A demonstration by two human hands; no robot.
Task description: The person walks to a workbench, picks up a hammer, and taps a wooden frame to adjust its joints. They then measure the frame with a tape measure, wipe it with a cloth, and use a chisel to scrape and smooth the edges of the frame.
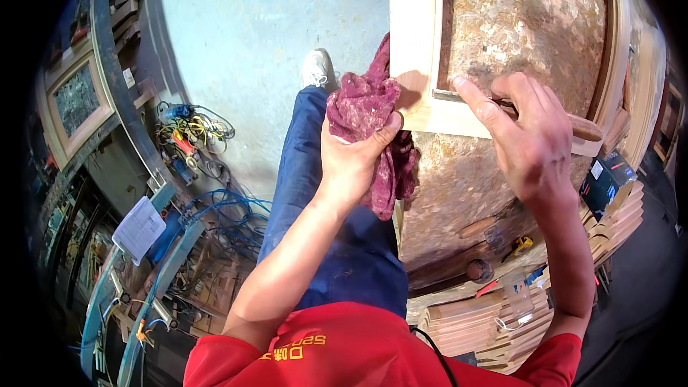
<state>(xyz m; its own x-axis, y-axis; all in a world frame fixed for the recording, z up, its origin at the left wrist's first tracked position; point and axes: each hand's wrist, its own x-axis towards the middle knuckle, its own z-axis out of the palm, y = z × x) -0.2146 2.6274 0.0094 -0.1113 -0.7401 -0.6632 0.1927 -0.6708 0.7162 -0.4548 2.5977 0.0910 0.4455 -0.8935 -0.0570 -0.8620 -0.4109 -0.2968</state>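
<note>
Cloth (362,104), dark red and crumpled, is gripped in the left hand (351,165) just off the left edge of the bench (444,186), its loose folds hanging down beside that edge. A wooden-handled tool (586,127) is held under the curled fingers of the right hand (530,129), and its metal end is placed at the inner near-left corner of a pale wooden frame (416,14). The bench's left edge is followed by one side of the frame; its near rail is crossed by both tool and hand. Between that rail and the loose tools near the near edge, a strip of worn bench top is left for movement. A yellow tape measure (523,245) is set down toward the near edge, and a dark box (605,183) is placed by the near-right corner. Along the left edge, standing room is given by blue-grey floor (236,7).
</note>
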